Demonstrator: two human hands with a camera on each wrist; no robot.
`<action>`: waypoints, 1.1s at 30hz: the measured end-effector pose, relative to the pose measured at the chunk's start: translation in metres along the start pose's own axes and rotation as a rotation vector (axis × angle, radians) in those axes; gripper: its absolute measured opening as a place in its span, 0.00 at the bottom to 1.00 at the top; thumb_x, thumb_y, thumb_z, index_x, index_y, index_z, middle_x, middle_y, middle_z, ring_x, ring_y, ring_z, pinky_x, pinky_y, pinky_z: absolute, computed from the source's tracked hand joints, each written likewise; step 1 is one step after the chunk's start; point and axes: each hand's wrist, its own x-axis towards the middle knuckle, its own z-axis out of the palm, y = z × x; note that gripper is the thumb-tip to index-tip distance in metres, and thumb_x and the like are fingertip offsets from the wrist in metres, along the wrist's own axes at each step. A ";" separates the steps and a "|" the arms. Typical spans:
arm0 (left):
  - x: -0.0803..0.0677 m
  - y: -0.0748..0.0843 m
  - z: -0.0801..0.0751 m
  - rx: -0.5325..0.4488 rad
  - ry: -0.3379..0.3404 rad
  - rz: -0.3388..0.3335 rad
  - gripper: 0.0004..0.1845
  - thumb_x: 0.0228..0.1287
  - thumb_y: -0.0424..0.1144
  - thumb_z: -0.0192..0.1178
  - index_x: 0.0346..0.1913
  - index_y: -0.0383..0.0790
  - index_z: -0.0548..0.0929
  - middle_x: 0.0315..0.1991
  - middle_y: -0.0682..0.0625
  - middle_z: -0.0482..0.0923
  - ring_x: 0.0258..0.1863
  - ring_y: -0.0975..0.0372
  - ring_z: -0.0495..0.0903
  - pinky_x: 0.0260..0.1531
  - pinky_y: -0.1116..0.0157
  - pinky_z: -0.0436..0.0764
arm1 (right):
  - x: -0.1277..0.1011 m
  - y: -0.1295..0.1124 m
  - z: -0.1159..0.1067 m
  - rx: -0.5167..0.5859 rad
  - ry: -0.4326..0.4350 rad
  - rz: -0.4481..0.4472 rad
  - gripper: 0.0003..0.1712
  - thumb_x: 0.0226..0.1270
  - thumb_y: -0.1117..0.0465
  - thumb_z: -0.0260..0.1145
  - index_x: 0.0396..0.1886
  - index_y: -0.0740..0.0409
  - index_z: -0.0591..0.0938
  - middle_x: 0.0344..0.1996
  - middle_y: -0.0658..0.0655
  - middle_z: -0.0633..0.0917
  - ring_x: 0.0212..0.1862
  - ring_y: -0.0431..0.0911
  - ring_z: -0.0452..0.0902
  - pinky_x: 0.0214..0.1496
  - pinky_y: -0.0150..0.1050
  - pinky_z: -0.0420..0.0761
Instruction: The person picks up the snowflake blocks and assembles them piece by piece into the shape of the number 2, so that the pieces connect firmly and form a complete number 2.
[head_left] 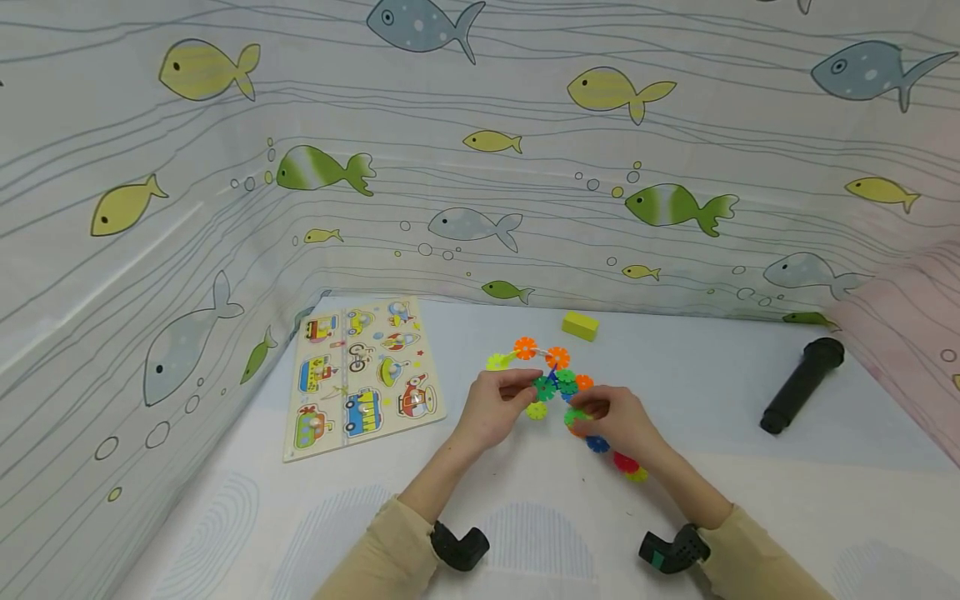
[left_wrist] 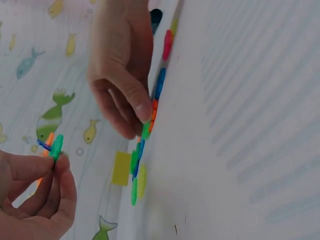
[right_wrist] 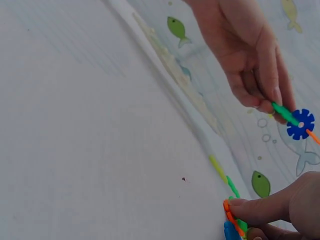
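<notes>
My left hand (head_left: pixel 491 408) pinches a green notched disc (head_left: pixel 545 387) between thumb and fingers. Slotted into that piece is a blue disc (right_wrist: pixel 300 125), with orange beyond it; the left wrist view shows these raised off the table. Over the coloured disc chain (head_left: pixel 597 444), my right hand (head_left: pixel 618 421) pinches a green disc (head_left: pixel 574 416) beside an orange disc (right_wrist: pixel 231 215). The chain runs toward the lower right through blue, red (head_left: pixel 626 462) and yellow pieces. More orange discs (head_left: pixel 557 358) and a yellow-green disc (head_left: pixel 497 362) show behind my left hand.
A wooden picture puzzle board (head_left: pixel 412 377) lies at the left. Toward the back is a yellow block (head_left: pixel 581 326), and a black cylinder (head_left: pixel 802 385) lies at the right. Fish-printed cloth (head_left: pixel 390 275) rises behind the white table (head_left: pixel 525 483).
</notes>
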 end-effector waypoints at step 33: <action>-0.002 0.000 0.005 0.023 -0.013 0.049 0.13 0.71 0.33 0.59 0.55 0.38 0.86 0.48 0.44 0.87 0.44 0.56 0.86 0.44 0.68 0.83 | -0.007 -0.016 0.008 0.508 -0.341 -0.057 0.16 0.70 0.66 0.65 0.49 0.76 0.78 0.36 0.64 0.89 0.40 0.53 0.88 0.48 0.45 0.86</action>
